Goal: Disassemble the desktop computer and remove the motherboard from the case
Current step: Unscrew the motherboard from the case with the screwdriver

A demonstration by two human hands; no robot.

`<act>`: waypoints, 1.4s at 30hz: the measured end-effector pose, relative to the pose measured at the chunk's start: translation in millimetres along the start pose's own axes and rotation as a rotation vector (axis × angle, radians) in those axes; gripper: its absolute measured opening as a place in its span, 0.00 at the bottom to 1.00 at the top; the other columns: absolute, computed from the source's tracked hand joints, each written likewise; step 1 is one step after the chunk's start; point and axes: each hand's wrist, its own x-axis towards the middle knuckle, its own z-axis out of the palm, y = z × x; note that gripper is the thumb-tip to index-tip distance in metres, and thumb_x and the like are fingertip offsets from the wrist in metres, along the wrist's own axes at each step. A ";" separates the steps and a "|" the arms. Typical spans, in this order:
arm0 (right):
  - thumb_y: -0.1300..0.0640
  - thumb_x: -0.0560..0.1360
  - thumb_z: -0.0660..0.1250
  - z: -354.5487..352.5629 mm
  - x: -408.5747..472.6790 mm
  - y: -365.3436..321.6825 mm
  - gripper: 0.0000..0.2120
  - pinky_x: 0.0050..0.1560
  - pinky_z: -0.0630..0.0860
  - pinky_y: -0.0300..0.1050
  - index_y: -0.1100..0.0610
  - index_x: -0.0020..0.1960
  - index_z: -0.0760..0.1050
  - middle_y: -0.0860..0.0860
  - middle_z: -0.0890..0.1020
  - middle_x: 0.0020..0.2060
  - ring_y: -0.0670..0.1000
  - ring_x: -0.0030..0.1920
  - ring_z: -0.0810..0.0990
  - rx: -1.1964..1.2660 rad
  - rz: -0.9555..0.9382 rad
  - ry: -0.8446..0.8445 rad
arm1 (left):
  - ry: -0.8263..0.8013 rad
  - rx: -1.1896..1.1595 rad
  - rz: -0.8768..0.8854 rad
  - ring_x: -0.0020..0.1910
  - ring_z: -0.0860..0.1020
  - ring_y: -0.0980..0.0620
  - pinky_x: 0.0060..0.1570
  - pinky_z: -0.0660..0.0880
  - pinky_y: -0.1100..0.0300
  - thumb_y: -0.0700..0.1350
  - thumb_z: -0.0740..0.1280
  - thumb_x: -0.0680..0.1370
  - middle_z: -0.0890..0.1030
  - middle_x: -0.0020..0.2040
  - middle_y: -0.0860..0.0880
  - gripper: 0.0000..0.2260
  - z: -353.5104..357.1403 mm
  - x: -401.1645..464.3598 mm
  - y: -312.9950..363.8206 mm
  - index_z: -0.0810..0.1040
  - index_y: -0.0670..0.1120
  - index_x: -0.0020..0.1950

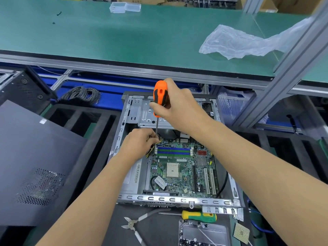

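Observation:
An open metal computer case (177, 199) lies flat in front of me with a green motherboard (182, 167) inside it. My right hand (179, 107) grips the orange and black handle of a screwdriver (159, 96). Its shaft points straight down to the board's upper left corner. My left hand (140, 144) sits at that corner, its fingers curled round the shaft's lower end and a bundle of yellow and black cables (150, 150). The screwdriver tip is hidden behind those fingers.
A dark side panel (32, 157) lies at the left. In front of the case lie a yellow-green screwdriver (198, 216), cutting pliers (133, 226), a tray of screws (204, 233) and a CPU chip (241, 233). A plastic bag (237, 43) lies on the green bench behind.

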 end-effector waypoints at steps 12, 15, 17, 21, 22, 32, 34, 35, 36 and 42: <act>0.32 0.76 0.60 -27.0 51.9 -62.1 0.28 0.36 0.62 0.47 0.53 0.34 0.57 0.50 0.60 0.34 0.55 0.37 0.65 -0.571 -0.056 -0.231 | 0.015 0.077 -0.051 0.45 0.79 0.50 0.45 0.77 0.52 0.50 0.70 0.76 0.82 0.42 0.54 0.06 -3.3 0.4 -5.5 0.83 0.49 0.46; 0.32 0.75 0.61 -25.6 60.5 -75.5 0.28 0.29 0.59 0.46 0.54 0.34 0.58 0.50 0.62 0.35 0.51 0.32 0.63 -0.619 -0.034 -0.308 | 0.040 0.052 -0.051 0.44 0.79 0.50 0.43 0.77 0.54 0.50 0.71 0.75 0.82 0.40 0.53 0.05 -6.1 -2.3 -5.1 0.84 0.49 0.46; 0.35 0.75 0.65 -26.8 64.8 -78.8 0.27 0.28 0.59 0.45 0.55 0.34 0.59 0.50 0.63 0.34 0.51 0.30 0.63 -0.659 -0.023 -0.330 | 0.040 0.044 -0.043 0.42 0.79 0.50 0.42 0.76 0.54 0.51 0.71 0.75 0.81 0.39 0.53 0.06 -7.0 -3.1 -4.1 0.83 0.50 0.47; 0.39 0.75 0.67 -31.9 66.5 -79.8 0.25 0.28 0.63 0.43 0.55 0.32 0.63 0.50 0.68 0.31 0.51 0.28 0.67 -0.729 -0.013 -0.380 | 0.122 -0.223 -0.037 0.29 0.68 0.57 0.33 0.69 0.62 0.59 0.72 0.73 0.66 0.28 0.56 0.15 -9.6 -8.7 -1.0 0.77 0.57 0.57; 0.39 0.75 0.67 -33.3 66.0 -78.7 0.25 0.28 0.63 0.44 0.55 0.33 0.63 0.50 0.67 0.31 0.51 0.29 0.67 -0.744 -0.014 -0.391 | 0.174 -0.346 -0.037 0.29 0.66 0.58 0.32 0.68 0.66 0.61 0.71 0.72 0.65 0.28 0.56 0.17 -12.0 -10.8 1.0 0.76 0.58 0.58; 0.55 0.77 0.66 -44.1 62.6 -83.0 0.07 0.30 0.63 0.45 0.52 0.51 0.68 0.48 0.68 0.39 0.51 0.35 0.72 -0.845 -0.114 -0.609 | 0.233 -1.502 -0.369 0.27 0.69 0.56 0.27 0.67 0.64 0.53 0.61 0.82 0.73 0.32 0.51 0.17 -32.8 -10.2 18.4 0.77 0.40 0.57; 0.62 0.75 0.63 -44.7 63.3 -80.2 0.09 0.32 0.64 0.45 0.53 0.54 0.71 0.51 0.73 0.44 0.54 0.38 0.72 -0.801 -0.120 -0.635 | 0.202 -1.573 -0.460 0.29 0.71 0.57 0.27 0.68 0.66 0.43 0.59 0.84 0.77 0.37 0.48 0.11 -30.9 -13.0 15.4 0.75 0.37 0.59; 0.62 0.75 0.63 -45.4 63.2 -79.5 0.10 0.33 0.64 0.45 0.53 0.55 0.72 0.51 0.75 0.46 0.54 0.39 0.72 -0.762 -0.125 -0.649 | 0.193 -1.576 -0.494 0.31 0.73 0.56 0.28 0.70 0.67 0.38 0.58 0.84 0.79 0.40 0.47 0.10 -29.9 -14.6 15.2 0.75 0.35 0.60; 0.59 0.75 0.64 -45.3 63.4 -78.4 0.10 0.33 0.65 0.45 0.52 0.56 0.72 0.50 0.76 0.47 0.53 0.39 0.73 -0.721 -0.122 -0.660 | 0.190 -1.576 -0.524 0.33 0.75 0.56 0.30 0.72 0.67 0.36 0.57 0.83 0.80 0.44 0.44 0.10 -29.1 -15.3 15.7 0.75 0.35 0.60; 0.31 0.78 0.53 -37.2 62.7 -70.6 0.22 0.34 0.65 0.48 0.51 0.53 0.62 0.49 0.64 0.39 0.51 0.35 0.70 -0.701 0.000 -0.502 | 0.176 -1.597 -0.576 0.52 0.79 0.49 0.38 0.75 0.64 0.24 0.53 0.77 0.78 0.56 0.42 0.19 -30.5 -13.6 16.6 0.73 0.39 0.61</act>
